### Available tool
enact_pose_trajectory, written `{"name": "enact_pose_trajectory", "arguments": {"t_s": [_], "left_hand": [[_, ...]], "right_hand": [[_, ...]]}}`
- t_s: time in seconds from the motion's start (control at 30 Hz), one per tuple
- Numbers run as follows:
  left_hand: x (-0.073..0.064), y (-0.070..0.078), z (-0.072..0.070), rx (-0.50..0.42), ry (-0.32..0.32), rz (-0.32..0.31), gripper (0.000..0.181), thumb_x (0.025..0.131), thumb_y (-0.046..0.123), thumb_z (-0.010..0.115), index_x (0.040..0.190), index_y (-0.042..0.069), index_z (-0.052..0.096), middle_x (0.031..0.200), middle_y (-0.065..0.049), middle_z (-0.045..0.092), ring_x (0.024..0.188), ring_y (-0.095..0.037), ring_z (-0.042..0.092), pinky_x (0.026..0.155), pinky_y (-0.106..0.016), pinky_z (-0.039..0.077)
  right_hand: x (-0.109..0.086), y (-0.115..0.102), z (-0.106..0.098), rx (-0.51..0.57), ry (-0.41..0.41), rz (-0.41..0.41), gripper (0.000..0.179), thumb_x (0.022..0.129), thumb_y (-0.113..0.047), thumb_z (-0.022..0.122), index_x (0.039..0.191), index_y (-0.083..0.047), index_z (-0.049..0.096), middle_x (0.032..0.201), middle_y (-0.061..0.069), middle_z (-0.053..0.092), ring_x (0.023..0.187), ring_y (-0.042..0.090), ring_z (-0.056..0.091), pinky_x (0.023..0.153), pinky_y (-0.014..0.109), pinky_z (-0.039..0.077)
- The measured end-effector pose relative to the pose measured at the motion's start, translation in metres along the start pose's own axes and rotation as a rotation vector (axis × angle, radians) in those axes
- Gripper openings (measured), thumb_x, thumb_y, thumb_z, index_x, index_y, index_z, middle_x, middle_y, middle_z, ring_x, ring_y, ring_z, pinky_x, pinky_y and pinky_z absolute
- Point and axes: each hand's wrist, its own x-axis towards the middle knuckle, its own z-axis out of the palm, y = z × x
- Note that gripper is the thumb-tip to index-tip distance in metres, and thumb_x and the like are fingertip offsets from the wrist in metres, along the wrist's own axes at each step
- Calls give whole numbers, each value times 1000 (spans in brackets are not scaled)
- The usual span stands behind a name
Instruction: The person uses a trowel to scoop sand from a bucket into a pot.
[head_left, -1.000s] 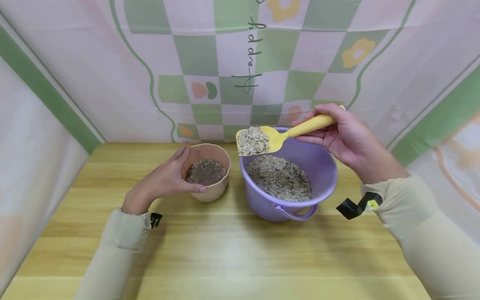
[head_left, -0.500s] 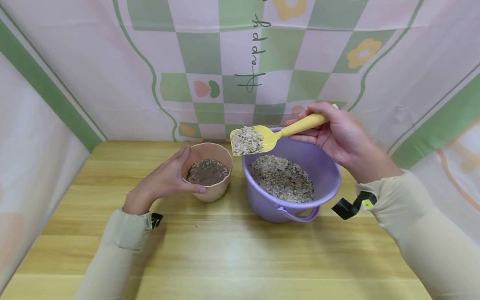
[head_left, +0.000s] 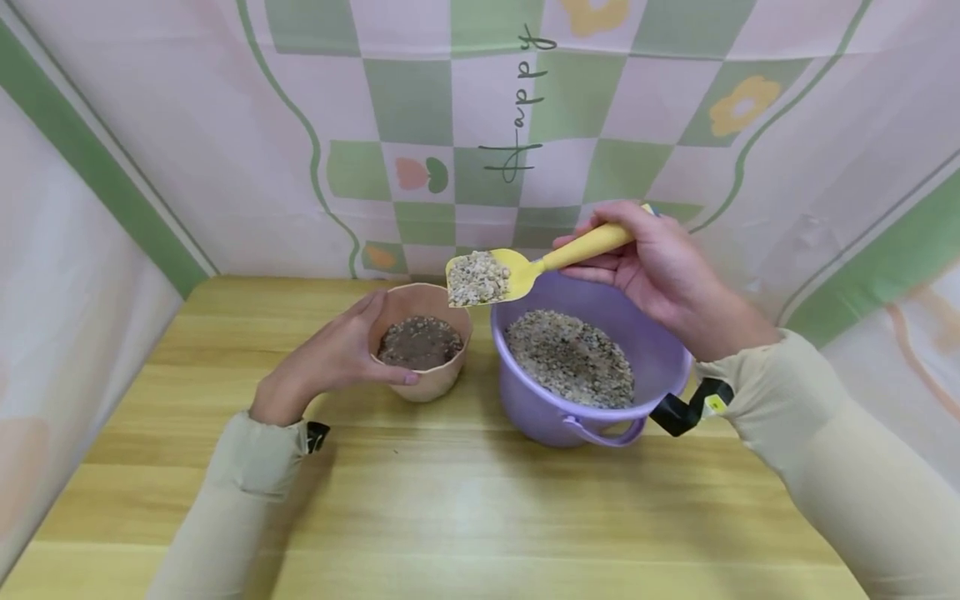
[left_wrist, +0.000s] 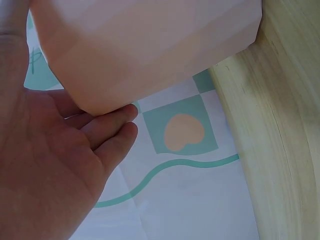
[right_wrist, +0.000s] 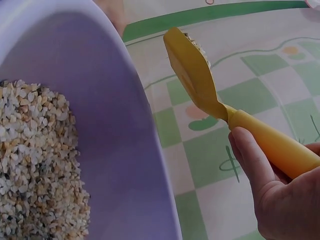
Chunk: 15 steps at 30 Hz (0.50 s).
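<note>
In the head view, my right hand [head_left: 651,267] grips the handle of a yellow shovel [head_left: 517,271]. Pale gravel [head_left: 480,279] is heaped on its blade, which hangs level just over the right rim of a peach flowerpot [head_left: 431,385]. Dark brown soil mixed with small stones [head_left: 422,342] fills the lower part of that pot. My left hand [head_left: 333,350] holds the pot from its left side, thumb along the front and fingers behind. The left wrist view shows the pot's faceted wall [left_wrist: 150,55] against the fingers. From the right wrist, the underside of the blade [right_wrist: 192,72] is visible.
A purple bucket [head_left: 525,400] with more gravel [head_left: 570,358] inside stands right of the pot, its handle [head_left: 607,433] hanging at the front. Both stand on a wooden table [head_left: 450,517]. A checkered cloth [head_left: 420,100] hangs behind the table.
My right hand has carried the loaded shovel left, from above the bucket to the pot's right rim. The left hand keeps its hold on the pot. The view has shifted slightly.
</note>
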Motion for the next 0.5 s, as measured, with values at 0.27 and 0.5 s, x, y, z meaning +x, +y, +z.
{"name": "enact_pose_trajectory", "arguments": {"t_s": [0.27,0.5], "left_hand": [[1,0,0,4,10,12,134,65,68,82,158,1,13,161,-19,22,145,-34,27,113,-51,32],[1,-2,-1,-8,13,30,129,65,66,84,157,2,20,157,-18,30,138,-32,38,107,-51,39]], "right_hand": [[5,3,11,-54,1,6,22,98,-8,61,85,7,68,88,24,71,94,37,72,84,50,54],[12,8,20,-118,17,8,24,99,-9,58,83,5,68,86,23,72,91,35,73,81,46,56]]}}
